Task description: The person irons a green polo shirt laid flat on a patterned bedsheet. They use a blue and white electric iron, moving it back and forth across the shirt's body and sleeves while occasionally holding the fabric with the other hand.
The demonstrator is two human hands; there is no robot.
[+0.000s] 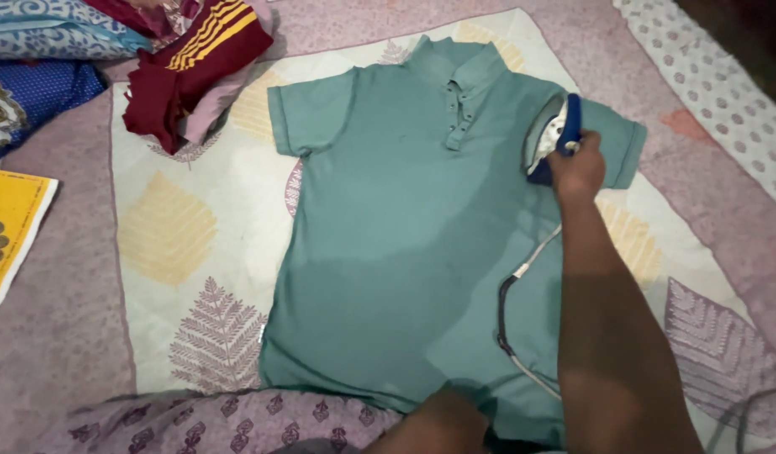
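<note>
Nearest the camera, the left hand (443, 420) lies at the bottom edge of the view, resting on the lower hem of the green polo shirt (388, 252); only part of it shows, and whether its fingers are spread or closed cannot be told. Just left of it lies patterned mauve cloth (237, 420). The shirt is spread flat, front up, on a leaf-printed sheet (178, 252). A grey cord (510, 319) loops across the shirt between the two hands. Farther out, the right hand (577, 168) is clamped around the blue handle of the iron (554, 134), which sits on the shirt's shoulder near the sleeve. Well left of that hand, beyond the shirt, lies a heap of maroon and yellow-striped clothes (186, 59). A yellow printed sheet (10, 227) lies at far left.
</note>
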